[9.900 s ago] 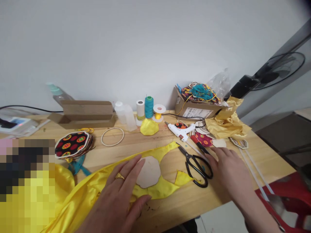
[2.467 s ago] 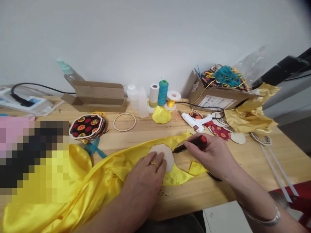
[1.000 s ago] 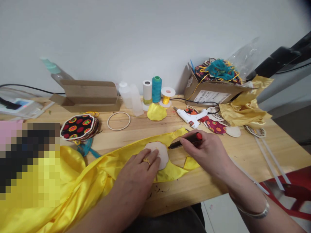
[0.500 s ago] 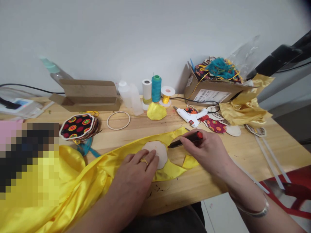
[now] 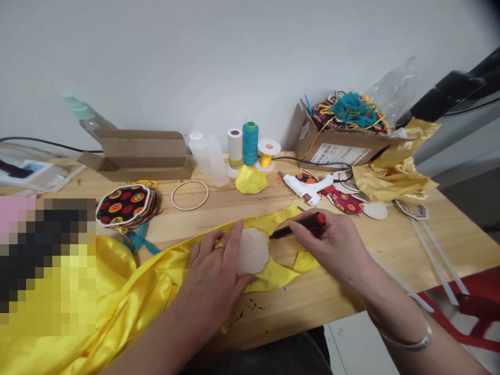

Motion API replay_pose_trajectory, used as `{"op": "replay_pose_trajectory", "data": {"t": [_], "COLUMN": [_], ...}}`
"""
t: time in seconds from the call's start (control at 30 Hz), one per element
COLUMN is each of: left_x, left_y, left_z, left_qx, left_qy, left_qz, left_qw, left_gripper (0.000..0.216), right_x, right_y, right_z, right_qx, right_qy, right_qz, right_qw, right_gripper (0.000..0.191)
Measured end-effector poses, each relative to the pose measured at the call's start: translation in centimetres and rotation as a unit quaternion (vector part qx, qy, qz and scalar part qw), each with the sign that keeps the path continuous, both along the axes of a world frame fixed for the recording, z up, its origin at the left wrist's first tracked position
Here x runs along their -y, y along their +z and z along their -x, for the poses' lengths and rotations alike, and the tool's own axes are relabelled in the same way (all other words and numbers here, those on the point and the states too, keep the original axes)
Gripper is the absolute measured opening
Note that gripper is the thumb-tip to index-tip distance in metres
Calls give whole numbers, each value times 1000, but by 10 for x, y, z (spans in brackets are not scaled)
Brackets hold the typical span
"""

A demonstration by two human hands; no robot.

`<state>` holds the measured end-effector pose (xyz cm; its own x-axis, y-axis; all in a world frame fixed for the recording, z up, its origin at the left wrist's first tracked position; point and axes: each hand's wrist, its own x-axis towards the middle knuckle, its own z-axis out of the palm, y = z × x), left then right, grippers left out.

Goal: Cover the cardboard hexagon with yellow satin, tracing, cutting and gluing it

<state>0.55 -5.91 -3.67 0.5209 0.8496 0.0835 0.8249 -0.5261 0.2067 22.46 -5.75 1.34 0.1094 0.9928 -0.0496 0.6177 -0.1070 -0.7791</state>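
A pale scalloped template [image 5: 253, 251] lies on yellow satin fabric [image 5: 156, 284] spread over the wooden table [image 5: 336, 297]. My left hand [image 5: 213, 271] rests on the fabric with fingers spread, its fingertips against the template's left edge and its thumb under the lower edge. My right hand [image 5: 330, 240] is closed round a black marker with a red end [image 5: 299, 226]. The marker's tip touches the template's upper right edge.
Behind lie a white glue gun [image 5: 307, 186], a stack of patterned pieces [image 5: 125, 204], a wooden hoop [image 5: 189, 194], thread spools [image 5: 250, 143], plastic bottles [image 5: 207, 156], two cardboard boxes [image 5: 336, 151] and crumpled gold fabric [image 5: 394, 179]. White strips [image 5: 437, 260] lie near the right edge.
My left hand has slid leftward off the top of the template to its left edge, uncovering most of it. The marker in my right hand stays at the template's right edge.
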Motion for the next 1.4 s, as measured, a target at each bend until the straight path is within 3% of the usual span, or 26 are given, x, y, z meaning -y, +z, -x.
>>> {"op": "replay_pose_trajectory", "data": {"t": [0.27,0.8,1.4], "left_x": [-2,3,4], "left_y": [-7,3,0], "left_z": [6,-1,-1], "left_qx": [35,38,28], "left_qy": [7,50,28], "left_qz": [24,38,8], "left_qw": [999,997,999], "left_gripper": [99,85,86], "right_x": [2,2,3], "right_y": [0,1,0], "right_z": [0,1,0], "right_qx": [5,7,2], "right_qy": [-2,0,-8], "right_qz": [-2,3,2], "right_qw": [1000,1000,1000], "right_gripper": [21,22,22]}}
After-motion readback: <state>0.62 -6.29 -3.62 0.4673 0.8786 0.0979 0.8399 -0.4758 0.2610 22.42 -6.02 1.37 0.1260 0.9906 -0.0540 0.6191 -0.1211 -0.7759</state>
